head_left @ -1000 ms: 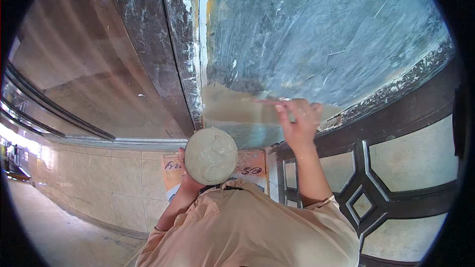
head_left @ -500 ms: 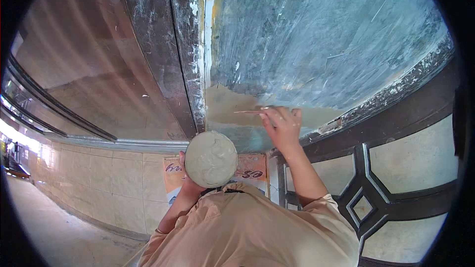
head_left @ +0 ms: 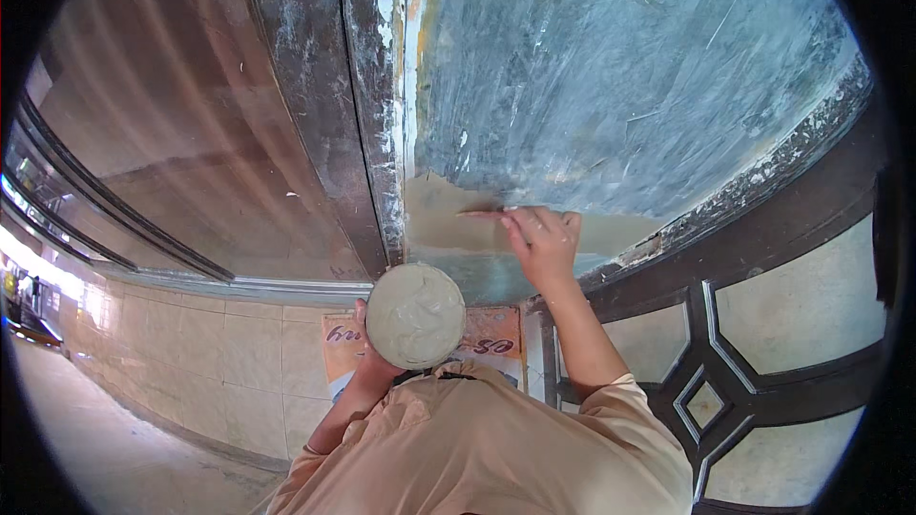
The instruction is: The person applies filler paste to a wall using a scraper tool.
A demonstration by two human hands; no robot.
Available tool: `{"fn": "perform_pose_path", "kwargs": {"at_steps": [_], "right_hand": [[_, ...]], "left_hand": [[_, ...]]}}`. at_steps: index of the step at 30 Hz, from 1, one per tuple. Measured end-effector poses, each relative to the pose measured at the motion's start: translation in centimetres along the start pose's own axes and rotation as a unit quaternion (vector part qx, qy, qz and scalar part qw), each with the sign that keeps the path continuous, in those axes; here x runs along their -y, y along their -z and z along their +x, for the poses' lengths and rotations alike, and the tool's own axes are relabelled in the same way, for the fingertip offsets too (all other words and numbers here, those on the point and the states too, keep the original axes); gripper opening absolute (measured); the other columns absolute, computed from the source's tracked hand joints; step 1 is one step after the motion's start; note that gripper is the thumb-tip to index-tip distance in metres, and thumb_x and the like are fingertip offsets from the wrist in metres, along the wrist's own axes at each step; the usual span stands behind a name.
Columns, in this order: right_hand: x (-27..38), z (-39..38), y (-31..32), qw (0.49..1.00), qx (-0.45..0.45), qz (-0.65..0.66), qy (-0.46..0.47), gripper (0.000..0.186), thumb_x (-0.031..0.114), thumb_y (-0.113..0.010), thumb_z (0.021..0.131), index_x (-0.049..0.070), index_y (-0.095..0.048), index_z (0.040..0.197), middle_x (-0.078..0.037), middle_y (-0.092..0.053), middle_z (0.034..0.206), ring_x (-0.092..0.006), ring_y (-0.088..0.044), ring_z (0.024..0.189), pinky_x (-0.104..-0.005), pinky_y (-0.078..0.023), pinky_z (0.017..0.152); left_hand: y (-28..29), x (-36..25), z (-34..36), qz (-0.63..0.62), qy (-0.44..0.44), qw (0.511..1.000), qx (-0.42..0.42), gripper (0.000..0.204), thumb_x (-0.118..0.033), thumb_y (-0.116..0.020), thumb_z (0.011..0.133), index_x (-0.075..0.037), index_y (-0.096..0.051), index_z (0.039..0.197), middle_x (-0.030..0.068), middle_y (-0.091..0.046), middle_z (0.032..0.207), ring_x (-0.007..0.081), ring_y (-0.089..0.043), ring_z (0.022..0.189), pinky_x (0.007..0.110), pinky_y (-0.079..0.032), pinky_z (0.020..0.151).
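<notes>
My right hand (head_left: 542, 240) is raised against the grey-blue panel (head_left: 611, 86) in front of me, its fingers closed together around a thin putty knife (head_left: 482, 215). The blade points to my left and lies flat against the panel, at the upper edge of a tan band of filler (head_left: 448, 224) that runs across the panel's lower part, from the corner by the dark frame (head_left: 353, 105) out beneath my hand and on to the right. The blade is touching the panel; I cannot tell how much filler is on it.

My left hand (head_left: 372, 362) is lower and nearer my chest, clamped from below on a round container (head_left: 415, 315) filled to the brim with pale grey-tan filler. Only the edge of that hand shows, under the container's left side. The container sits just below the filler band, well clear of the knife.

Left of the dark frame is a brown, glossy curved panel (head_left: 191, 133). Below it runs a pale tiled wall (head_left: 172, 362). To my right stands a dark metal grille (head_left: 725, 362) with a diamond pattern. My beige shirt (head_left: 477, 448) fills the bottom.
</notes>
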State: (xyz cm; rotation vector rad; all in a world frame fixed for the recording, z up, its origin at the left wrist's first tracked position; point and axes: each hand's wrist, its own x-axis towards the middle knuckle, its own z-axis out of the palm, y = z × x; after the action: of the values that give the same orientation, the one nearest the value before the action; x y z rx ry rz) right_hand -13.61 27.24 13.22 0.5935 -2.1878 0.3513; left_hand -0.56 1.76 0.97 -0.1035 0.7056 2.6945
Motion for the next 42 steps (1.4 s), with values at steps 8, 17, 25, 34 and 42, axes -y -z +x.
{"fn": "perform_pose_path", "kwargs": {"at_steps": [8, 17, 25, 34, 42], "right_hand": [[1.7, 1.7, 0.9, 0.999, -0.02, 0.024, 0.008, 0.013, 0.023, -0.078, 0.083, 0.019, -0.073, 0.095, 0.003, -0.069, 0.086, -0.0168, -0.061, 0.072, -0.0371, -0.032, 0.072], [3.6, 5.2, 2.5, 0.994, -0.101, 0.04, -0.026, 0.018, 0.02, -0.079, 0.082, 0.017, -0.073, 0.098, 0.002, -0.069, 0.086, -0.0169, -0.062, 0.073, -0.0374, -0.032, 0.07], [4.3, 2.0, -1.0, 0.999, 0.015, 0.014, -0.045, 0.016, 0.023, -0.076, 0.085, 0.019, -0.074, 0.101, 0.002, -0.07, 0.087, -0.0182, -0.061, 0.071, -0.0378, -0.032, 0.071], [6.0, 1.7, -0.1, 0.995, 0.066, 0.052, -0.051, 0.009, 0.023, -0.074, 0.087, 0.019, -0.073, 0.095, 0.001, -0.067, 0.086, -0.0194, -0.062, 0.072, -0.0395, -0.035, 0.073], [5.1, 5.0, 1.6, 0.99, -0.053, 0.052, -0.116, 0.008, 0.02, -0.075, 0.086, 0.016, -0.072, 0.091, 0.002, -0.071, 0.089, -0.0171, -0.06, 0.069, -0.0356, -0.033, 0.071]], "left_hand": [[-1.8, -1.0, -0.2, -0.034, 0.016, 0.999, -0.017, 0.097, -0.088, -0.017, 0.087, -0.023, -0.034, 0.156, 0.0095, -0.037, 0.159, 0.0375, -0.041, 0.142, 0.061, -0.035, 0.114], [0.5, -1.2, -1.3, -0.05, -0.008, 0.998, -0.043, 0.1, -0.089, -0.015, 0.085, -0.021, -0.033, 0.156, 0.0104, -0.037, 0.158, 0.0373, -0.041, 0.141, 0.059, -0.035, 0.114], [0.6, -2.2, -1.2, -0.068, 0.017, 0.997, 0.016, 0.098, -0.087, -0.009, 0.088, -0.021, -0.032, 0.156, 0.0113, -0.038, 0.157, 0.0371, -0.042, 0.14, 0.058, -0.035, 0.116], [3.1, -2.8, -1.2, -0.064, 0.005, 0.998, -0.006, 0.107, -0.094, -0.016, 0.079, -0.023, -0.032, 0.157, 0.011, -0.036, 0.158, 0.039, -0.039, 0.141, 0.062, -0.034, 0.114], [6.3, -3.9, -0.8, -0.059, -0.006, 0.998, 0.021, 0.102, -0.086, -0.03, 0.08, -0.019, -0.027, 0.157, 0.012, -0.038, 0.157, 0.037, -0.041, 0.14, 0.058, -0.034, 0.115]]}}
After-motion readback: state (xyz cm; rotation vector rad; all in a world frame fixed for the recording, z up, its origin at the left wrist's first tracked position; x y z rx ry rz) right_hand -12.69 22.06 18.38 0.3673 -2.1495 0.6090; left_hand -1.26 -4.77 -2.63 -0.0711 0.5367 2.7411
